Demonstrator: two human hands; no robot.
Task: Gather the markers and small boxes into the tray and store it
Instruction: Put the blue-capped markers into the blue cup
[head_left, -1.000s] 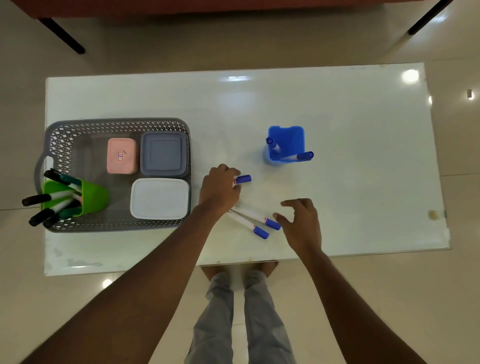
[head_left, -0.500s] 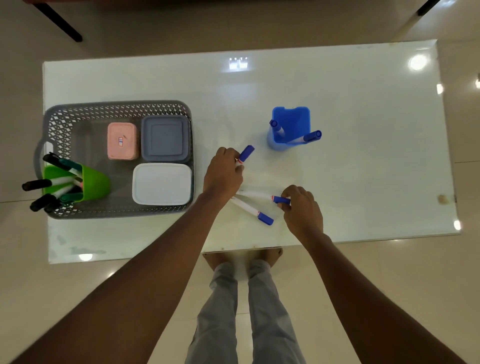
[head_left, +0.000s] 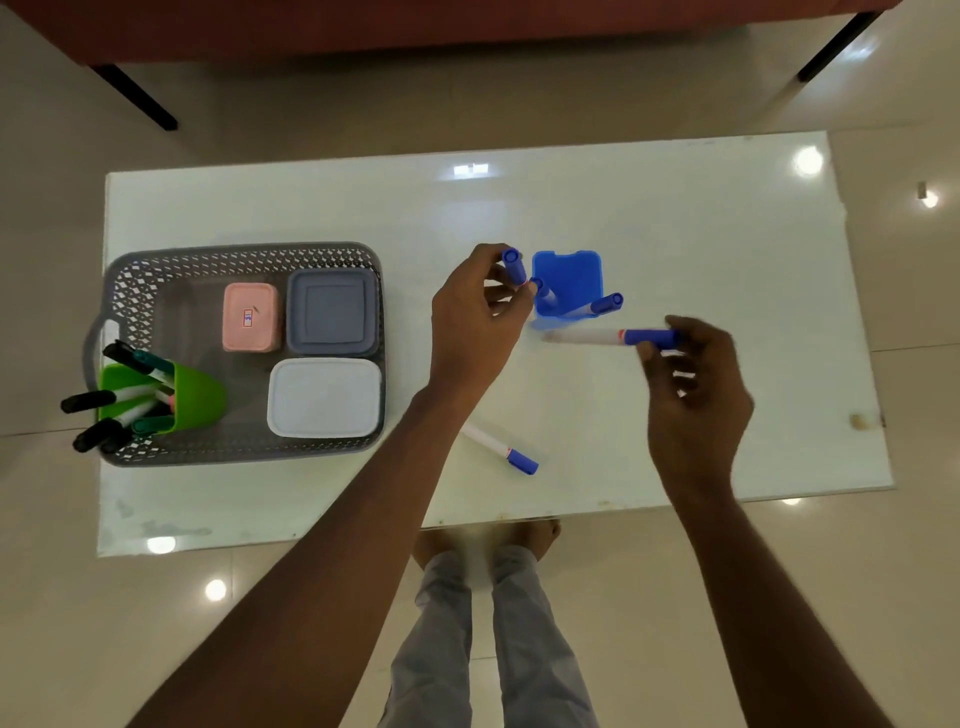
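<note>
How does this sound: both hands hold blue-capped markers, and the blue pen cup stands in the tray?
Wrong on the cup: the head view shows the blue pen cup standing on the table, outside the tray. The rest is right.

glossy beige tile floor (head_left: 883, 571) w/ light glints (head_left: 215, 590), white table (head_left: 675, 208), red-brown furniture (head_left: 415, 21) on black legs (head_left: 137, 98).

Left hand (head_left: 475, 317) pinching; right hand (head_left: 696, 384) curled, seemingly gripping.

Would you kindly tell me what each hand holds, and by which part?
Left hand pinches a blue-capped marker just below its cap; right hand holds a second marker by its capped end.
</note>
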